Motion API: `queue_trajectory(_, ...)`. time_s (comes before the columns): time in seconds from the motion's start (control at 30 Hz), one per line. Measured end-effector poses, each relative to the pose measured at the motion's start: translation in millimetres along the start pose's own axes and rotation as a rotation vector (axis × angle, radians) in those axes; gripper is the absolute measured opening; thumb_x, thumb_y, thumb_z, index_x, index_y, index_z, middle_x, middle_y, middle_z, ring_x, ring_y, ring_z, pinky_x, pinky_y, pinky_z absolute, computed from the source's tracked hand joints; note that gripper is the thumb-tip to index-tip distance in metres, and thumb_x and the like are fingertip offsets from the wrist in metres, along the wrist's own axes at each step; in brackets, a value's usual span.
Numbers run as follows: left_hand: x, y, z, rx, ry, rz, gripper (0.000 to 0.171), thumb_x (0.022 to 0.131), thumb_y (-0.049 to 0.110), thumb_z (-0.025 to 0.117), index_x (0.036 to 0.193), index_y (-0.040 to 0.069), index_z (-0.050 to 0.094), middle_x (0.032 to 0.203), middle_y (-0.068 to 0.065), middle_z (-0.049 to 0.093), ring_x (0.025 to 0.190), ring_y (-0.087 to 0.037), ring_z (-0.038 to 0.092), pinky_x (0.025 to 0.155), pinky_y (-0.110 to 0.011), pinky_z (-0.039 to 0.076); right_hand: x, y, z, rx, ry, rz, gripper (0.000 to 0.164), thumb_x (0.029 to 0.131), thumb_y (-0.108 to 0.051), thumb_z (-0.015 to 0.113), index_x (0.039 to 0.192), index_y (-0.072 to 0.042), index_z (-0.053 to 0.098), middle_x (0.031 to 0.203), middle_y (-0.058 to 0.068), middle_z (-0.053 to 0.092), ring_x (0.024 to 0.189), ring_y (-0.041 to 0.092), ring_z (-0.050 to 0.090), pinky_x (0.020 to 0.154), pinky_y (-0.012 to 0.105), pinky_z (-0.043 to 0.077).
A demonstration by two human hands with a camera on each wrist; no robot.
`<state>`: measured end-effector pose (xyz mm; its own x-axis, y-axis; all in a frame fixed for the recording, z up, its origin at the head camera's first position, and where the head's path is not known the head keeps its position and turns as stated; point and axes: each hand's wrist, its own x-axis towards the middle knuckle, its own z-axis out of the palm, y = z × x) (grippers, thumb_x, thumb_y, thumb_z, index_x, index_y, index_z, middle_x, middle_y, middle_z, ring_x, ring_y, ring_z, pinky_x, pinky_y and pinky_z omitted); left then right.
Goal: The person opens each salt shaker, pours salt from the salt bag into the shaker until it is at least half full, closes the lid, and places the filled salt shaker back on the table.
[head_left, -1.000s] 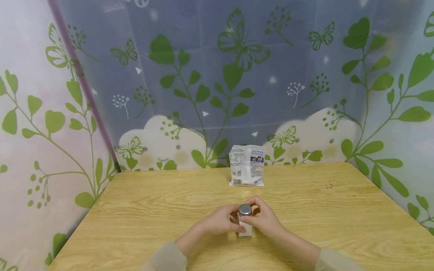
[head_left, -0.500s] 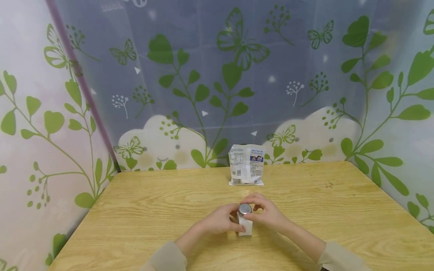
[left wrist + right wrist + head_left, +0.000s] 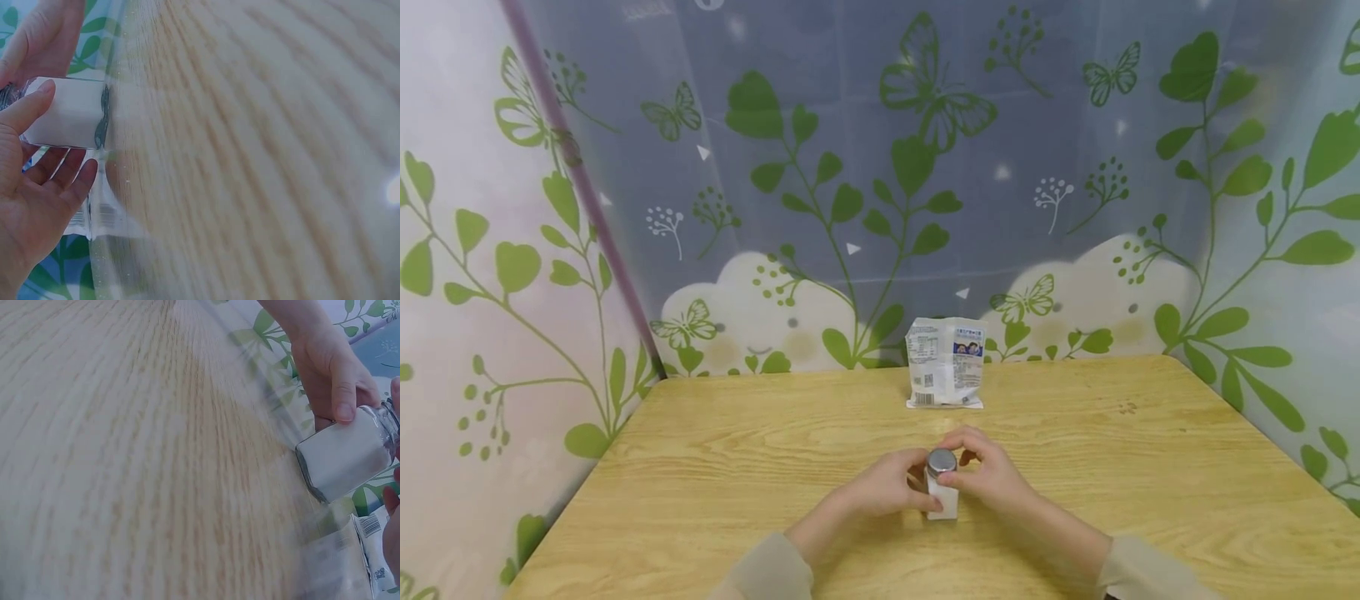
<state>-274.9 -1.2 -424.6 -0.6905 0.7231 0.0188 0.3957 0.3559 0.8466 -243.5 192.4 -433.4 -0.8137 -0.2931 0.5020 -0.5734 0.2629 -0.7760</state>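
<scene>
A small glass shaker (image 3: 945, 498) full of white powder stands upright on the wooden table, capped by a silver metal lid (image 3: 942, 462). My left hand (image 3: 889, 485) holds the glass body from the left side, thumb across its near face. At the lid's right side, my right hand (image 3: 994, 477) pinches the rim between thumb and fingers. The left wrist view shows the shaker (image 3: 67, 115) with the left thumb on the glass and other fingers spread below it. In the right wrist view the right hand (image 3: 392, 540) is mostly cut off by the frame edge.
Behind the hands, a white printed packet (image 3: 946, 365) stands near the back edge of the wooden table (image 3: 737, 433). A patterned curtain (image 3: 820, 167) with leaves and butterflies closes off the back and both sides.
Over the first half second my right hand shifted slightly and its fingers changed position on the lid. The left hand and shaker stay in place.
</scene>
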Motion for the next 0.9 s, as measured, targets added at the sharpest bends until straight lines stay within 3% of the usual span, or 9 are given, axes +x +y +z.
queue_trajectory(0.17, -0.7, 2.0, -1.0, -0.001, -0.002, -0.003, 0.037, 0.075, 0.015, 0.077, 0.107, 0.013, 0.059, 0.086, 0.005, 0.059, 0.081, -0.009, 0.061, 0.071, -0.023, 0.049, -1, -6, 5, -0.009, 0.043, 0.011, 0.025, 0.072, -0.005, 0.076, 0.094, -0.005, 0.062, 0.101, 0.01, 0.059, 0.094, 0.007, 0.048, 0.073, 0.032, 0.043)
queue_trajectory(0.43, -1.3, 3.0, -1.4, -0.002, -0.002, -0.014, 0.033, 0.075, 0.015, 0.077, 0.102, 0.015, 0.059, 0.085, 0.004, 0.059, 0.081, -0.01, 0.061, 0.069, -0.024, 0.049, -1, -37, 11, -0.058, 0.111, 0.001, 0.026, 0.069, 0.007, 0.074, 0.088, 0.003, 0.056, 0.095, 0.021, 0.056, 0.086, 0.004, 0.048, 0.07, 0.036, 0.043)
queue_trajectory(0.63, -0.5, 1.9, -1.9, 0.016, 0.002, -0.017, 0.032, 0.074, 0.017, 0.077, 0.101, 0.015, 0.059, 0.086, 0.005, 0.059, 0.082, -0.008, 0.06, 0.07, -0.024, 0.048, -1, -18, 16, -0.079, 0.158, 0.031, 0.03, 0.066, 0.004, 0.078, 0.087, -0.001, 0.057, 0.095, 0.016, 0.058, 0.086, 0.007, 0.049, 0.068, 0.037, 0.042)
queue_trajectory(0.8, 0.0, 0.1, -1.0, 0.004, 0.004, -0.006, 0.034, 0.074, 0.015, 0.077, 0.104, 0.014, 0.06, 0.086, 0.006, 0.06, 0.081, -0.007, 0.06, 0.071, -0.023, 0.048, -2, -6, 9, -0.03, 0.069, 0.131, 0.037, 0.072, -0.008, 0.078, 0.101, -0.002, 0.056, 0.101, 0.007, 0.055, 0.091, 0.009, 0.047, 0.075, 0.034, 0.041)
queue_trajectory(0.9, 0.1, -0.5, -0.3, -0.013, 0.006, -0.005, 0.034, 0.074, 0.013, 0.077, 0.103, 0.012, 0.06, 0.086, 0.006, 0.06, 0.08, -0.007, 0.06, 0.072, -0.023, 0.048, -1, -5, 0, 0.027, -0.024, 0.113, 0.039, 0.077, -0.008, 0.073, 0.111, 0.0, 0.055, 0.105, 0.008, 0.055, 0.094, 0.011, 0.047, 0.077, 0.033, 0.041)
